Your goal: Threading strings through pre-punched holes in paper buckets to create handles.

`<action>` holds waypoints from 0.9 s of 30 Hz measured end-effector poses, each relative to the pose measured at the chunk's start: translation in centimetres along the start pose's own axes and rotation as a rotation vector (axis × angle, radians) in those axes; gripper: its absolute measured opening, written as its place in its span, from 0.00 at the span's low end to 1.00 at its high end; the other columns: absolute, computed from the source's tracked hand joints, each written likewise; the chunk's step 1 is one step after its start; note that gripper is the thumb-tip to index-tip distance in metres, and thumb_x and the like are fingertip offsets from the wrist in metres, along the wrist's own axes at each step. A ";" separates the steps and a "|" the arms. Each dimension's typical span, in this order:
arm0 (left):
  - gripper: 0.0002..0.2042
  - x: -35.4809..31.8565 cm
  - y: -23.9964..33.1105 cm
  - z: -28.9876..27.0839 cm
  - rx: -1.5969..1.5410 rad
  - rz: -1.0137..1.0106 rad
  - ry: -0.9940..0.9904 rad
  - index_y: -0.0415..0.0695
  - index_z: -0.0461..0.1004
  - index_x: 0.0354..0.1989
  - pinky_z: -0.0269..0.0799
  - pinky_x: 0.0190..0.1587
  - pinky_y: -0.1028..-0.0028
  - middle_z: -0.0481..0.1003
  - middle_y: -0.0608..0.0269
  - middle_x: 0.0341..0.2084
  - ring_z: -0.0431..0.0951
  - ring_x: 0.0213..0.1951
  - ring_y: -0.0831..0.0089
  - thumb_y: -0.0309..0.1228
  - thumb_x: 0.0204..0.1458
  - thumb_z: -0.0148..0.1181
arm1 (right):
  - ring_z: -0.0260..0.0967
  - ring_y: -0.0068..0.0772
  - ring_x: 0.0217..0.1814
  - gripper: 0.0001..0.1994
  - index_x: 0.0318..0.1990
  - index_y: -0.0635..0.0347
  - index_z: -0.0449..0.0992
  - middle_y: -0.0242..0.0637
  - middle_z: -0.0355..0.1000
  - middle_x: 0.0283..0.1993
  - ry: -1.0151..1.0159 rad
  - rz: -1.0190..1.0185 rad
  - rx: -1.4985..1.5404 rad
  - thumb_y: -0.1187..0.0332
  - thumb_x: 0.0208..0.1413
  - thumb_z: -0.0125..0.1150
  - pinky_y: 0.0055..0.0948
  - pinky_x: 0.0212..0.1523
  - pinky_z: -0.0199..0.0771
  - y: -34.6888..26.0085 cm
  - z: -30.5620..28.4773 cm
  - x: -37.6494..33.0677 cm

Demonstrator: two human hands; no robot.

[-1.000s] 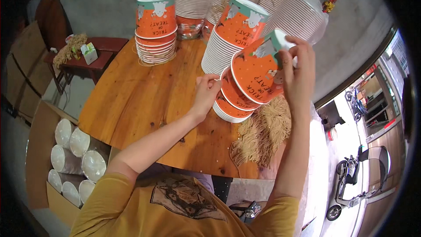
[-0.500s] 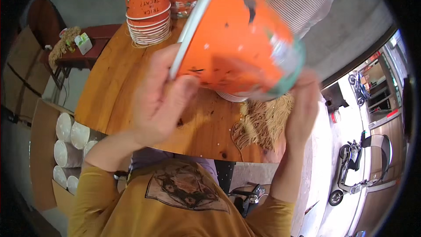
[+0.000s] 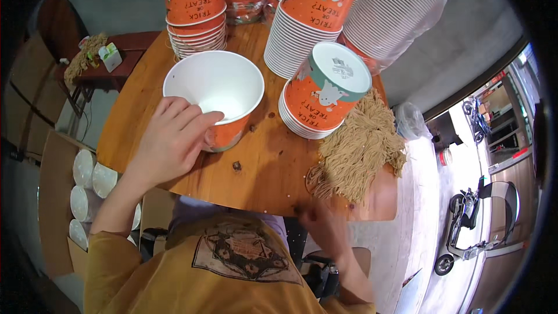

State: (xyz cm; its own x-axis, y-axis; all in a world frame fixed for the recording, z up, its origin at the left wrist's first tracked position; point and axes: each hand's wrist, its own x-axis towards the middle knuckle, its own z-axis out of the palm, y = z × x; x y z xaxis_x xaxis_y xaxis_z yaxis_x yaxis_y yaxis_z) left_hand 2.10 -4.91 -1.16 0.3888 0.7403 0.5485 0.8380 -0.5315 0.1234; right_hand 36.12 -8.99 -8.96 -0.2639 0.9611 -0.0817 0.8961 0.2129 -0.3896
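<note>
An orange paper bucket (image 3: 229, 136) with a white inside stands mouth up on the wooden table (image 3: 261, 180). My left hand (image 3: 171, 139) is closed on its near rim. Close to the table's front edge, my right hand (image 3: 325, 227) is smeared by motion, so its fingers cannot be made out. It is nearest to a heap of tan cords (image 3: 363, 145) at the table's right. Just behind the cords sits a short stack of upside-down orange buckets (image 3: 317, 102) with green bases.
Taller bucket stacks (image 3: 195, 14) (image 3: 308, 17) line the far side, one stack (image 3: 395, 14) wrapped in clear plastic. A crumpled plastic bag (image 3: 412, 121) lies by the right edge. An open carton (image 3: 58, 209) of white rolls or tubs is at lower left.
The bucket, held tilted in the air between both hands, now stands upright at the left. My right hand has let go and dropped toward the front edge.
</note>
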 end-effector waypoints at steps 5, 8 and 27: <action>0.23 -0.4 0.0 0.5 0.016 0.010 0.061 0.48 0.73 0.49 0.62 0.50 0.63 0.69 0.62 0.34 0.69 0.40 0.60 0.21 0.39 0.59 | 0.60 0.14 0.23 0.06 0.31 0.61 0.72 0.24 0.65 0.22 -0.052 -0.022 0.816 0.69 0.56 0.58 0.20 0.23 0.61 -5.8 1.0 2.9; 0.26 -1.0 1.7 0.3 -0.184 -0.043 0.162 0.48 0.71 0.52 0.64 0.50 0.63 0.70 0.61 0.37 0.69 0.43 0.59 0.24 0.39 0.63 | 0.60 0.12 0.30 0.06 0.35 0.63 0.71 0.24 0.66 0.27 -0.142 -0.055 1.308 0.70 0.58 0.59 0.16 0.31 0.63 -10.4 -0.3 5.1; 0.18 -3.0 2.5 0.5 -0.453 -0.174 0.084 0.43 0.66 0.51 0.71 0.38 0.63 0.72 0.53 0.36 0.75 0.37 0.55 0.20 0.51 0.56 | 0.70 0.42 0.44 0.13 0.46 0.64 0.69 0.44 0.69 0.43 0.356 -0.699 0.632 0.76 0.53 0.60 0.32 0.40 0.74 -14.5 -0.6 9.2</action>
State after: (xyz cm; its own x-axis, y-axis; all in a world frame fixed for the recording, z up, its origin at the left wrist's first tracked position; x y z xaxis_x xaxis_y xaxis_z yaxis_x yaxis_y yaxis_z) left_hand 3.22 -8.20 -2.93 0.2098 0.8081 0.5505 0.6301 -0.5423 0.5559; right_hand 20.94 -3.17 -3.48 -0.4435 0.6749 0.5898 0.2000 0.7159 -0.6689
